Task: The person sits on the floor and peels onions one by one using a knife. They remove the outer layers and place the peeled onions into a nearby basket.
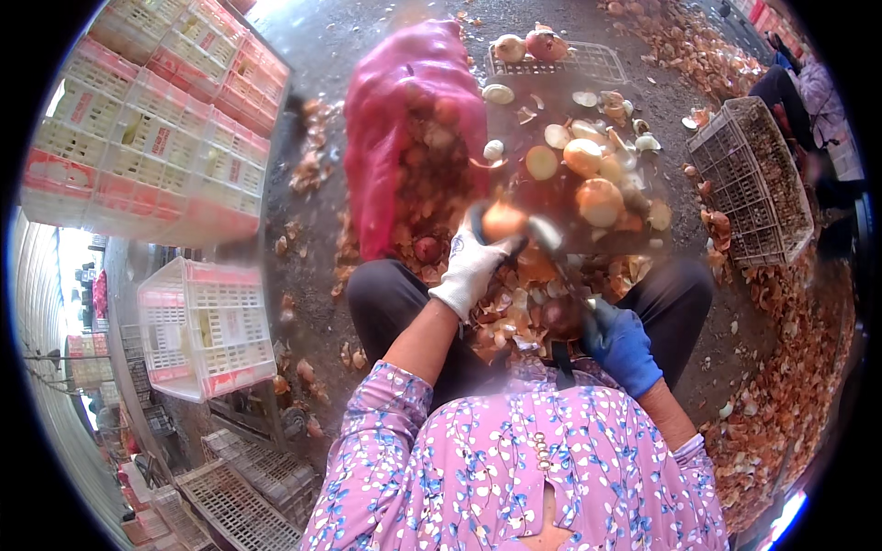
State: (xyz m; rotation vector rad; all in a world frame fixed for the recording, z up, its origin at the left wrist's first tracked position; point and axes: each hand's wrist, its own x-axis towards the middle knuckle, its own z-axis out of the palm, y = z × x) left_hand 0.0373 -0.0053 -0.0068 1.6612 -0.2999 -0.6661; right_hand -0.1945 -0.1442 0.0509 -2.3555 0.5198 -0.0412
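Note:
My left hand (pixel 475 260), in a white glove with dark fingertips, grips a brown onion (pixel 504 222) over my lap. In a blue glove, my right hand (pixel 623 346) is closed around a knife (pixel 566 275) whose dark, blurred blade points up toward the onion. A blurred pale piece (pixel 546 233), perhaps a cut onion end, is between blade tip and onion. Onion skins (pixel 506 317) fill the space between my knees, with a red onion (pixel 561 317) among them. Just beyond, cut onions (pixel 599 202) and pale slices (pixel 541 162) lie on a low surface.
A pink mesh sack (pixel 372 138) of onions lies open ahead on the left. Two onions rest on an upturned crate (pixel 592 58). Stacked plastic crates (pixel 151 138) stand at left. A tilted crate (pixel 751 182) and skin heaps (pixel 778 386) are at right, near another person (pixel 816 89).

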